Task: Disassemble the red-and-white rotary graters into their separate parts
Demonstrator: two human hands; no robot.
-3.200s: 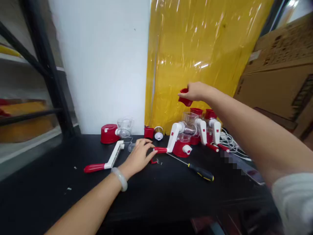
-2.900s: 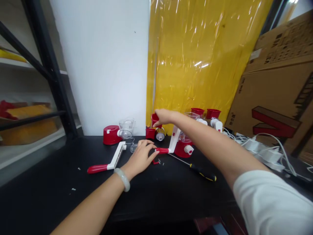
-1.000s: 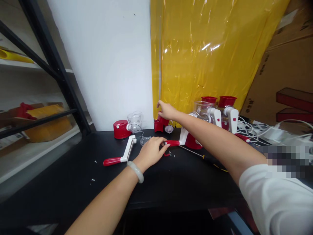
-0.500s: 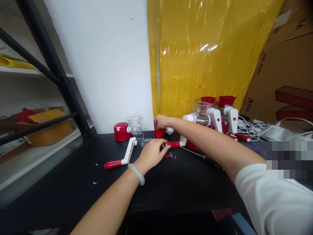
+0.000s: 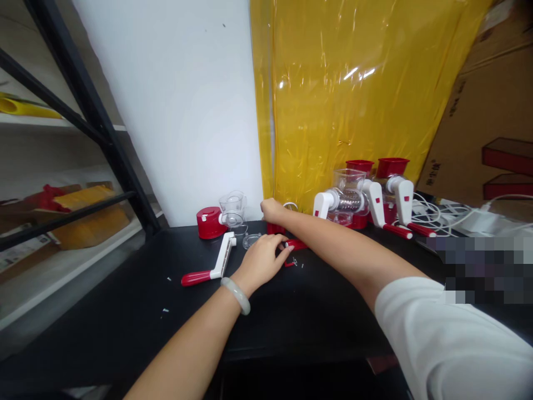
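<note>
The thumb and fingertips of my left hand [image 5: 264,256] pinch the end of a red crank handle [image 5: 296,244]. Behind it, my right hand [image 5: 272,211] is closed at a red plastic part [image 5: 275,228], mostly hidden under the hand and forearm. A ring-shaped white-edged piece [image 5: 290,206] shows just behind my right wrist. Left of my hands lies a white crank arm [image 5: 222,255] with a red grip [image 5: 196,278]. Near my left fingers rests a clear plastic ring [image 5: 251,240]. Small red and white scraps [image 5: 290,264] lie by my left thumb.
A red base [image 5: 209,223] with a clear hopper [image 5: 233,210] stands left at the back. Several red-and-white rotary graters [image 5: 350,201] stand to the right, with white cables [image 5: 433,219] beyond. A black rack post [image 5: 100,122] rises left of the black table [image 5: 328,322].
My right hand has moved slightly down and left, and its forearm now covers more of the red handle. A white-edged ring has come into sight behind the wrist. The view has shifted slightly.
</note>
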